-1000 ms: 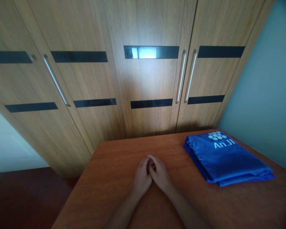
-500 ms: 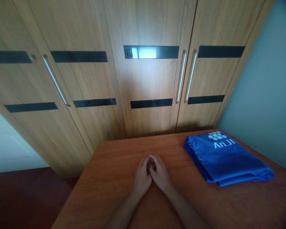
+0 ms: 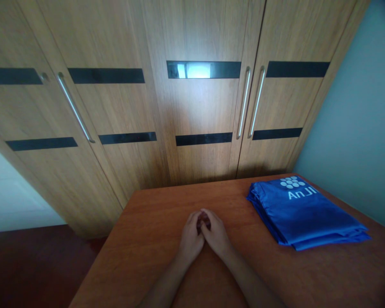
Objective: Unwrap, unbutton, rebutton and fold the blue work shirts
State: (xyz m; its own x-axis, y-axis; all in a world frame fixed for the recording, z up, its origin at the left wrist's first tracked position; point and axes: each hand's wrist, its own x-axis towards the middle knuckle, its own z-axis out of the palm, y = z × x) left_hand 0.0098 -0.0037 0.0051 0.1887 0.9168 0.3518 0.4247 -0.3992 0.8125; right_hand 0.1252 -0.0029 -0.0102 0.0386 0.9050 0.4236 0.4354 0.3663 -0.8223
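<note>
I see both hands resting together at the middle of the worktop (image 3: 141, 239), forearms coming in from the near edge. The left hand (image 3: 190, 238) and the right hand (image 3: 216, 236) are loosely clenched, with knuckles and fingertips pressed against each other. Neither is grasping anything that I can make out. The small dark gap between them is too shadowed to read.

The nearest thing is a folded blue cloth stack (image 3: 308, 216), lying flat on the worktop to the right of the hands and well apart from them. Its long axis runs from the far edge of the worktop toward the near right. The end with the white print (image 3: 299, 190) of dots and lettering points away from me, toward the far edge. The layered fold edges show along its left and near sides. Its near right corner sits close to the right side of the worktop, just beside the pale blue wall (image 3: 356, 128).

There is bare wood between the right hand and the cloth. A wider bare stretch runs left of the left hand to the worktop's slanting left edge, where it drops to the dark floor (image 3: 28, 265). Past the far edge stands a wooden wardrobe (image 3: 131, 111) with its doors closed and its metal handles (image 3: 244, 102) upright.
</note>
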